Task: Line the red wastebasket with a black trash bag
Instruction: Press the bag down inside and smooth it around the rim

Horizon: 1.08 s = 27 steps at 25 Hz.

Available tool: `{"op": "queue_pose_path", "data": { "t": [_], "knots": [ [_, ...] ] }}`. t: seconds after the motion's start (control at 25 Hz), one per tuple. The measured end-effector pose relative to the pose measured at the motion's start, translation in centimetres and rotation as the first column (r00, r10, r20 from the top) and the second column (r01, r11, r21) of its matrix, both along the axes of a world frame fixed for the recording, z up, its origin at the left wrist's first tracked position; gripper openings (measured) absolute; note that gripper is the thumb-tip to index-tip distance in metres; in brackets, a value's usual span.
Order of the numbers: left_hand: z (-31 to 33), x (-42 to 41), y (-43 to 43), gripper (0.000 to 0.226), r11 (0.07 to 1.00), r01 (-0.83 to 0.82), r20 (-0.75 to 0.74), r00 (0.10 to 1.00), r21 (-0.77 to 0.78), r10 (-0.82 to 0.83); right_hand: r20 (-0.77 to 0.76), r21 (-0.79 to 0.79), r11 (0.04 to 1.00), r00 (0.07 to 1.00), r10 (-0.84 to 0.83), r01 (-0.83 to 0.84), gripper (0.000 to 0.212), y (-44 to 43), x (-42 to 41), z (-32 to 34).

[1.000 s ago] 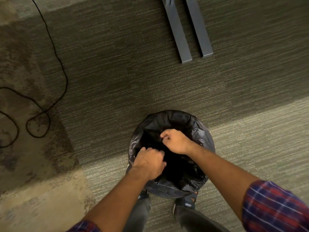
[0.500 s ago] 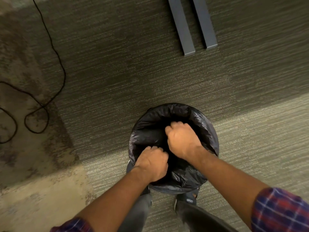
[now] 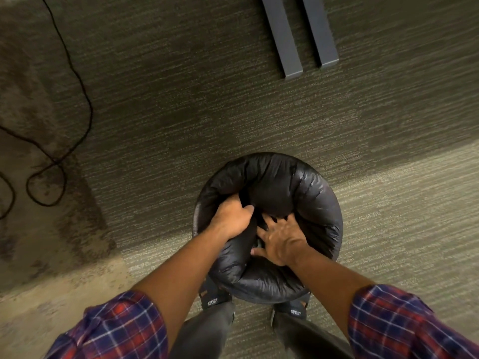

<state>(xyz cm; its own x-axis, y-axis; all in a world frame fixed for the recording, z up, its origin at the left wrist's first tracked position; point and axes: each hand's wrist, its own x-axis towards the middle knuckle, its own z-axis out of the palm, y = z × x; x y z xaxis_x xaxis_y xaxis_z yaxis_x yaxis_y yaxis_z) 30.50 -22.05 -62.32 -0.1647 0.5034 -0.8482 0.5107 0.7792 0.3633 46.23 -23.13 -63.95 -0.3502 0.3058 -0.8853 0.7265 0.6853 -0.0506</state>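
A black trash bag (image 3: 305,193) fills the mouth of the round wastebasket (image 3: 196,213) on the carpet just in front of my feet. The bag puffs up over the rim and hides nearly all of the basket; no red shows. My left hand (image 3: 230,218) is closed on a fold of the bag at the near-left of the opening. Just to its right, my right hand (image 3: 280,239) lies spread with fingers apart, pressing flat on the bag inside the opening.
Two grey metal furniture legs (image 3: 285,37) lie on the carpet at the far right. A black cable (image 3: 77,81) loops across the floor at the left. My two shoes (image 3: 293,310) stand right against the basket's near side.
The bag has puffed up over the rim. My right hand has opened from a fist to a flat spread and moved nearer. My left hand has shifted up the left side, still gripping the bag.
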Motion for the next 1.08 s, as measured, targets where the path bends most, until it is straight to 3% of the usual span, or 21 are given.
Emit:
{"op": "queue_pose_path", "data": {
  "t": [0.24,0.36,0.64,0.72,0.88,1.0,1.08],
  "knots": [
    [0.3,0.3,-1.3,0.038,0.968,0.248,-0.081,0.966,0.036,-0.245,0.127,-0.103,0.994,0.992,-0.019,0.032,0.091,-0.8,1.3,-1.6],
    [0.3,0.6,-1.2,0.037,0.968,0.249,-0.060,0.967,0.039,-0.247,0.133,-0.142,0.987,0.989,-0.061,0.079,0.086,-0.5,1.1,-1.4],
    [3.6,1.0,-0.6,0.031,0.938,0.345,-0.186,0.924,0.034,-0.333,-0.256,-0.101,0.960,0.925,-0.280,0.262,0.038,4.0,-1.1,6.8],
    [4.3,1.3,-1.5,0.031,0.888,0.459,-0.212,0.871,0.027,-0.444,-0.327,-0.109,0.907,0.847,-0.419,0.406,0.039,6.1,-1.3,7.8],
    [3.9,2.2,-4.1,0.049,0.647,0.757,-0.233,0.616,-0.089,-0.752,-0.370,-0.119,0.788,0.709,-0.600,0.604,0.045,9.8,-1.7,6.2],
    [3.7,2.2,-4.7,0.060,0.525,0.831,-0.212,0.489,-0.180,-0.846,-0.280,-0.186,0.785,0.733,-0.619,0.592,0.056,10.5,-2.1,5.4],
    [4.7,2.1,-4.3,0.055,0.539,0.835,-0.267,0.498,-0.109,-0.825,-0.269,-0.154,0.830,0.786,-0.557,0.536,0.050,10.4,-2.2,5.6]
  ]
}}
